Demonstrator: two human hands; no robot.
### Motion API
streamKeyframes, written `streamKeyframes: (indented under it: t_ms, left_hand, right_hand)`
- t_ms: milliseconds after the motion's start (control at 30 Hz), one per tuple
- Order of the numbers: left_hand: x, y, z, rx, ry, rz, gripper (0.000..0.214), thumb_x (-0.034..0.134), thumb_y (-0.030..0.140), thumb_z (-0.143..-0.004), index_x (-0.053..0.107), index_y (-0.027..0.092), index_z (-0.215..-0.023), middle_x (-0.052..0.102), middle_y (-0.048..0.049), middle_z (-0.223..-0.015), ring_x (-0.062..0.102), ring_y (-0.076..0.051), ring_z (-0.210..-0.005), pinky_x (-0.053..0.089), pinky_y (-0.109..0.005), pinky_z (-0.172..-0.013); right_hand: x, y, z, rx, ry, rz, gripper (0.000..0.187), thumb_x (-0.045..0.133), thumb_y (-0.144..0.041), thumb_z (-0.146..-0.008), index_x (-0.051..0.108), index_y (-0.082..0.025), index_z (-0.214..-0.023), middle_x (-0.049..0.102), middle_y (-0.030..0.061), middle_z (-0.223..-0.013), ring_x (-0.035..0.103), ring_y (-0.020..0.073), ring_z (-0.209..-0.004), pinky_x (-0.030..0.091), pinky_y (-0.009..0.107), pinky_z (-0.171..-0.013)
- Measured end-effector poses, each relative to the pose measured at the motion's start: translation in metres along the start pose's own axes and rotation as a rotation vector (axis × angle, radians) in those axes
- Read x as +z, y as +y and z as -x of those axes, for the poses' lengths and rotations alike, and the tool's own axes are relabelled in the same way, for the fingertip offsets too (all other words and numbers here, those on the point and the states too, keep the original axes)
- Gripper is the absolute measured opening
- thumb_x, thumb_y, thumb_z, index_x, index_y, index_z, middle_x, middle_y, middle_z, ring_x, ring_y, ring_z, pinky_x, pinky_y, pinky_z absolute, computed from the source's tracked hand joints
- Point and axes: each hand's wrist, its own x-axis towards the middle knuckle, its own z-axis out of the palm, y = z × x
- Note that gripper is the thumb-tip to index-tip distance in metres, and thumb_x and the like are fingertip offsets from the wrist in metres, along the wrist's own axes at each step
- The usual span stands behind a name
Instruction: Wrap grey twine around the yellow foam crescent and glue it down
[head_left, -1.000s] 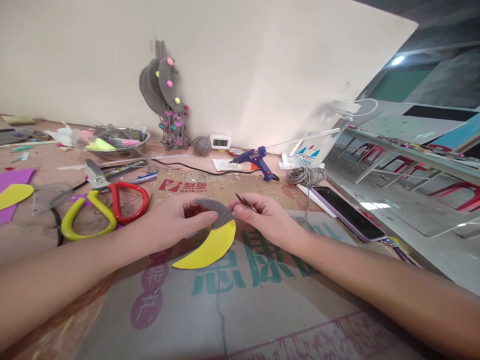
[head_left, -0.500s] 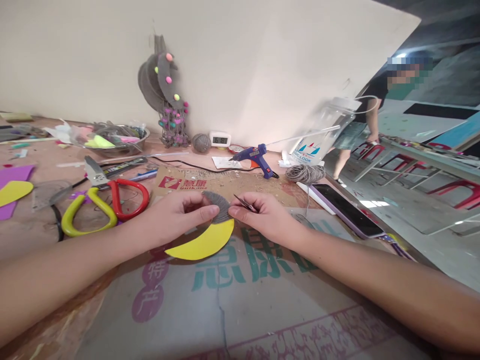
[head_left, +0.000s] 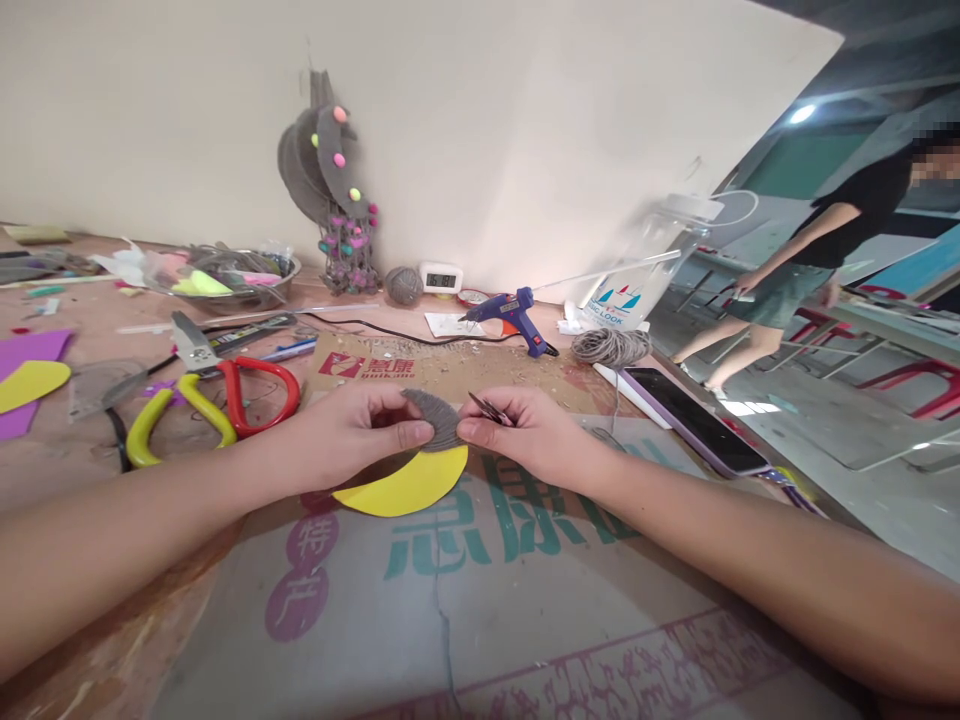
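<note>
Between my two hands is a yellow crescent, its upper part wound with grey yarn. My left hand pinches the wound part between thumb and fingers. At the crescent's right edge, my right hand is closed, its thumb tip touching the yarn. A small dark pointed tool sticks out of the right fingers; its kind I cannot make out. The crescent's lower yellow part shows bare above the printed sheet.
Large scissors with red and yellow handles lie left, near a metal bowl. A blue glue gun, a yarn bundle, a plastic jug and a phone lie beyond. Another person walks at right.
The crescent has tilted slightly, while both hands keep nearly the same grip and place. In the background the other person has come closer, moving to the right of the view.
</note>
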Motion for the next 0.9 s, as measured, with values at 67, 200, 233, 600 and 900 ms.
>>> streamKeyframes:
  t_ms: [67,200,233,600,900]
  left_hand:
    - [0.000,0.001,0.001,-0.023,-0.016,0.035,0.030,0.053,0.045,-0.079,0.057,0.016,-0.071,0.044,0.0047,-0.055,0.038,-0.007,-0.049,0.030,-0.017,-0.043]
    - [0.000,0.002,0.004,-0.126,-0.010,0.148,0.033,0.049,0.051,-0.080,0.052,0.019,-0.072,0.038,0.0070,-0.050,0.030,-0.005,-0.039,0.020,-0.017,-0.034]
    - [0.001,0.002,0.004,-0.135,0.006,0.165,0.035,0.049,0.052,-0.080,0.051,0.019,-0.071,0.039,0.0066,-0.051,0.030,-0.005,-0.039,0.020,-0.017,-0.034]
    - [-0.001,0.008,0.003,-0.151,0.059,0.134,0.029,0.053,0.044,-0.078,0.054,0.018,-0.065,0.047,0.0039,-0.053,0.039,-0.006,-0.040,0.025,-0.018,-0.033]
    - [0.000,-0.001,0.001,-0.148,0.031,0.071,0.032,0.050,0.050,-0.079,0.054,0.019,-0.072,0.047,0.0042,-0.059,0.043,-0.007,-0.047,0.031,-0.018,-0.040]
  right_hand:
    - [0.000,0.000,0.000,0.001,0.001,-0.005,0.027,0.056,-0.041,-0.079,0.055,-0.015,-0.071,0.035,-0.0053,-0.060,0.029,0.0059,-0.054,0.023,0.020,-0.047]
    - [0.001,-0.001,0.001,0.003,0.023,0.003,0.027,0.056,-0.040,-0.079,0.055,-0.015,-0.071,0.034,-0.0061,-0.058,0.027,0.0057,-0.053,0.022,0.020,-0.048]
    - [0.001,-0.002,0.001,0.003,0.025,0.007,0.027,0.057,-0.040,-0.079,0.055,-0.015,-0.070,0.034,-0.0060,-0.059,0.028,0.0057,-0.053,0.023,0.020,-0.048]
    - [0.004,0.000,0.001,-0.035,0.000,0.042,0.021,0.056,-0.037,-0.080,0.057,-0.016,-0.079,0.047,-0.0036,-0.068,0.041,0.0073,-0.060,0.034,0.020,-0.056]
    - [-0.013,0.005,0.010,-0.365,0.103,0.591,0.030,0.037,-0.034,-0.092,0.050,-0.015,-0.111,0.059,0.0084,-0.100,0.053,0.0171,-0.089,0.041,0.031,-0.078]
